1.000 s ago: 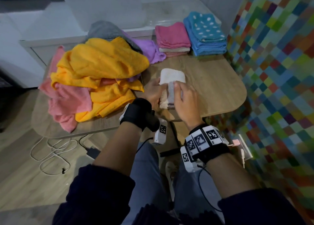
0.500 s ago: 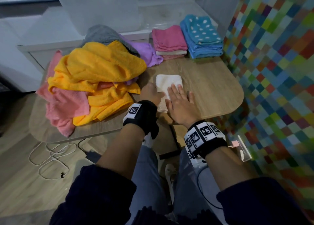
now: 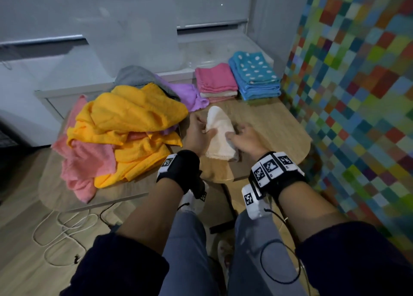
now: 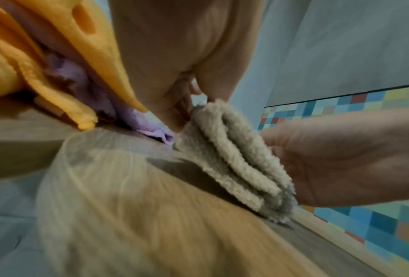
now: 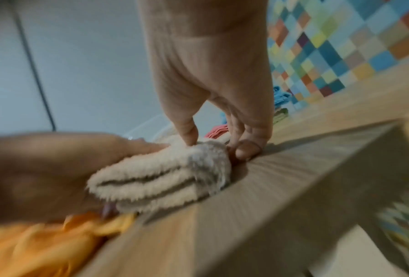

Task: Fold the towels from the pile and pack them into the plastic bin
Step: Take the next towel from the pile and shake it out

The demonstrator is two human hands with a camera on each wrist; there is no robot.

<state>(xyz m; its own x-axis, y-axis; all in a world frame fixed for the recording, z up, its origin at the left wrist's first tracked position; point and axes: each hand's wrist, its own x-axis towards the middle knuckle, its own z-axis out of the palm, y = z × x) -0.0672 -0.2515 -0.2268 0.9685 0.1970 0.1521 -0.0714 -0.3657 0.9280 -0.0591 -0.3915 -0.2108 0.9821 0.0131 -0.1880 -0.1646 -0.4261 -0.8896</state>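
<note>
Folded cream towel (image 3: 220, 137) pinched between left hand (image 3: 197, 132) and right hand (image 3: 245, 139)

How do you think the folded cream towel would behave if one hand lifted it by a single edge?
The cream towel would probably flop: its stacked terry layers look soft and already sag between the left hand and right hand. It likely weighs little. Its fuzzy pile should resist slipping, though the fold may fan open.

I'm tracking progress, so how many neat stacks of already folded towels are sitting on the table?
2, side by side at the table's far edge: a pink stack and, right of it, a blue dotted stack. More may hide behind the unfolded pile.
</note>
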